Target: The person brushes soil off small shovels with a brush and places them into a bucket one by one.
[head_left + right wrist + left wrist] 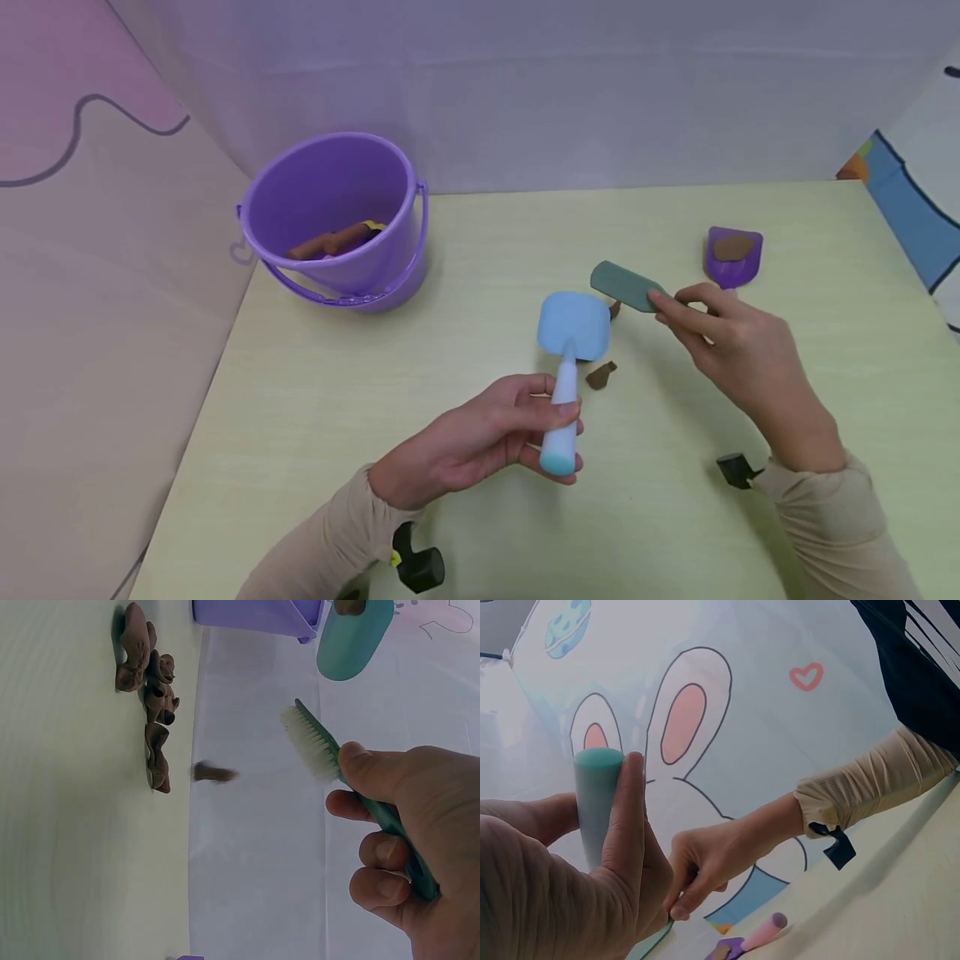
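Note:
My left hand (498,433) grips the pale handle of a toy shovel (574,325) with a light blue blade, held above the table. In the left wrist view the handle's teal end (598,757) points up between thumb and fingers. My right hand (738,350) holds a green brush (626,286) just right of the blade; its white bristles (311,742) show in the right wrist view. Brown lumps (600,375) lie beneath and beside the shovel. One blurred brown piece (214,772) appears in mid-air beyond the lumps, and another brown piece (349,606) shows at the shovel.
A purple bucket (408,275) stands at the back left with brown pieces (337,240) inside and its handle hanging down in front. At the right, a small purple shovel (735,271) bears a brown lump (732,246). A pale cloth wall (562,100) borders the table's back edge.

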Tool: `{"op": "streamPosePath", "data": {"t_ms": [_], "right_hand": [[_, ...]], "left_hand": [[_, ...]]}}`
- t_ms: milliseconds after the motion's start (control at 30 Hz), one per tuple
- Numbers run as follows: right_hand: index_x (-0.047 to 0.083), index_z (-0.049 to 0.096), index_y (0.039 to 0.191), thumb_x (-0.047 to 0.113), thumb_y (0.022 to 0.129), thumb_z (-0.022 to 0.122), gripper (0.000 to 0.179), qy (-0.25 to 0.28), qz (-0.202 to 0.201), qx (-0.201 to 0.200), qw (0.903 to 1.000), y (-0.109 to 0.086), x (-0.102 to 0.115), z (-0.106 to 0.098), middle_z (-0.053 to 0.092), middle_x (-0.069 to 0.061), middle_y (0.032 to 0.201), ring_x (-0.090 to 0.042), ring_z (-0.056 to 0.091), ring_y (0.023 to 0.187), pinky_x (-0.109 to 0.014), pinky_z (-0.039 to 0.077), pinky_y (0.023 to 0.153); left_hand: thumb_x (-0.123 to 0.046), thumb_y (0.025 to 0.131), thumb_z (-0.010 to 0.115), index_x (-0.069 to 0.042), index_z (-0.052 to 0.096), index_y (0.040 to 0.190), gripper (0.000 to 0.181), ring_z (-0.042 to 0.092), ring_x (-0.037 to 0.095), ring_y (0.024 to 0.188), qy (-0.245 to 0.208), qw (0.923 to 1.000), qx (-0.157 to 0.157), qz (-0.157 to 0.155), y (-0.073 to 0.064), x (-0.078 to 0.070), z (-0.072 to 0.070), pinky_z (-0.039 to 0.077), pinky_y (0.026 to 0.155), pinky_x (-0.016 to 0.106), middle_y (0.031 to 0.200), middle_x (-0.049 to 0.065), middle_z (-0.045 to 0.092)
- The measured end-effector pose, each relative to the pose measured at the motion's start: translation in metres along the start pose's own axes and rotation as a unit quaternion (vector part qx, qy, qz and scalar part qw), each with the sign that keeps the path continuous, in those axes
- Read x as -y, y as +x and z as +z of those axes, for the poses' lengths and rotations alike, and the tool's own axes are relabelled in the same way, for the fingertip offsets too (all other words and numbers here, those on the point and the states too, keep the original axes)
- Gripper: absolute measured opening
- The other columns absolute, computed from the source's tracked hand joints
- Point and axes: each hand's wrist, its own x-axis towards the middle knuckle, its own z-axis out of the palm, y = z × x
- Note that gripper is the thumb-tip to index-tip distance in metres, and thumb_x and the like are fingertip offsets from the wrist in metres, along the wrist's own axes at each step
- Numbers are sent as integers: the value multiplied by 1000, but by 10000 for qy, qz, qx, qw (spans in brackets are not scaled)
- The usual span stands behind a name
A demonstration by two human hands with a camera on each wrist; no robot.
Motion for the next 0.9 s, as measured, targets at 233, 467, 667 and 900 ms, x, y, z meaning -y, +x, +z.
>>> {"op": "streamPosePath", "data": {"t_ms": [233,467,667,900], "right_hand": [[10,81,116,51,109,40,57,82,9,0,10000,-4,2,5,70,-6,96,-8,50,57,-18,34,50],[9,81,114,53,108,44,58,444,304,-112,9985,-7,5,5,72,-5,95,-6,47,58,-15,33,53],[9,80,116,54,105,49,56,993,615,-145,9930,-8,13,-2,73,-5,96,3,43,68,-11,33,56],[8,81,115,48,105,56,48,1417,428,-394,9882,-5,27,-12,75,-8,96,6,46,76,-10,36,59]], "left_hand": [[-13,102,60,-7,50,113,16,74,18,80,322,9994,-67,46,-1,1,-5,65,87,44,95,2,62],[-11,98,66,-6,50,114,24,69,20,84,825,9956,-436,-27,-2,5,-11,65,80,47,101,5,64],[-10,98,66,-6,50,114,23,70,20,84,881,9948,-502,-90,-3,8,-14,65,76,43,102,5,65],[-9,99,65,-7,49,114,22,70,19,83,795,9960,-407,-96,-4,10,-14,65,76,42,100,4,65]]}}
